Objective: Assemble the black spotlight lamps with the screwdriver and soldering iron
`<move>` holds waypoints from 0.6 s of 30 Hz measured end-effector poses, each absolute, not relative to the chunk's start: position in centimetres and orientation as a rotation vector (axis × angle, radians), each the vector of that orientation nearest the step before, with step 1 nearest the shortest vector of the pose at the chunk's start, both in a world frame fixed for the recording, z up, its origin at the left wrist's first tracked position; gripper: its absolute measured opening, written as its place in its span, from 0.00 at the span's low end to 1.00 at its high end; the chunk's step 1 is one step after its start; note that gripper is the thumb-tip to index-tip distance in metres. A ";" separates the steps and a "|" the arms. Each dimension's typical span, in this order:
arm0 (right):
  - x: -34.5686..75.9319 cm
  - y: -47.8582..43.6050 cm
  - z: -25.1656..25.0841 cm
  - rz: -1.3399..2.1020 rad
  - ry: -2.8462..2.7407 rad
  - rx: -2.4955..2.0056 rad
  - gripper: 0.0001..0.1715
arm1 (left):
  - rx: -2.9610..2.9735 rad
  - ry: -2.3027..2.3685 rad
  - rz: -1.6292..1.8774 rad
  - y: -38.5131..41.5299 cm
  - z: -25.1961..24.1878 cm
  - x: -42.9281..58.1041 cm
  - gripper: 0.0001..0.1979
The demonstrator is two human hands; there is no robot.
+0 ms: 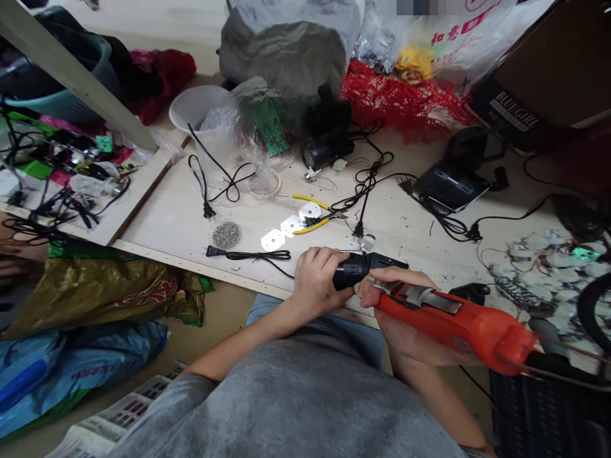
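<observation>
While the left hand is closed around its rounded end, a black device sits at the near edge of the desk, right in front of the person's body. Its casing is dark all over, broad and curved under the fingers, then flatter and more angular towards three o'clock; its underside is hidden by the hands. Reckoned from it, an orange power tool with a silver lever along its top lies towards four o'clock, gripped by the right hand, whose fingers come up beside the device and cover the tool's tip.

A black cord with a plug stretches from nine o'clock to the left hand. White plates lie at ten o'clock, yellow-handled pliers at eleven, and a dish of small screws between nine and ten. Pale parts are heaped at three.
</observation>
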State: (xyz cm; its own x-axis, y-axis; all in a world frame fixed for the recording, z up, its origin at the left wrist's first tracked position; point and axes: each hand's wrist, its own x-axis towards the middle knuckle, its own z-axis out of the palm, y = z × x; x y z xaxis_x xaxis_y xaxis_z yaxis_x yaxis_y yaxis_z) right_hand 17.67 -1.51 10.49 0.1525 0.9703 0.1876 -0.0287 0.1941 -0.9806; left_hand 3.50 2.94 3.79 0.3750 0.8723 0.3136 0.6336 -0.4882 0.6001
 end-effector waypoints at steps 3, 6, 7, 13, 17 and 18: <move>17.6 -1.1 10.5 0.977 -1.187 -1.061 0.19 | 2.259 1.305 0.844 3.0 3.9 3.5 0.23; 17.4 -1.0 10.9 0.972 -1.163 -1.059 0.15 | 2.265 1.295 0.856 3.1 3.9 3.4 0.23; 17.3 -1.0 11.0 0.966 -1.150 -1.072 0.14 | 2.266 1.291 0.862 3.2 3.8 3.4 0.23; 17.6 -1.8 11.4 0.987 -1.205 -1.143 0.14 | 2.275 1.293 0.836 3.1 3.5 3.3 0.23; 17.7 -2.0 11.2 0.995 -1.198 -1.127 0.17 | 2.272 1.316 0.849 3.0 3.6 3.5 0.23; 17.7 -2.0 11.3 0.990 -1.184 -1.121 0.17 | 2.269 1.320 0.854 2.9 3.6 3.5 0.23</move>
State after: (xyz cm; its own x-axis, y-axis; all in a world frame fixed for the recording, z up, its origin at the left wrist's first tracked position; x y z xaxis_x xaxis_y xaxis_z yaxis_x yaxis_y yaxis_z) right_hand 17.69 -2.03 11.27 0.1294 0.9750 0.1804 -0.0047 0.1825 -0.9832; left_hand 3.50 2.93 3.63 0.3743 0.8730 0.3128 0.6429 -0.4874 0.5908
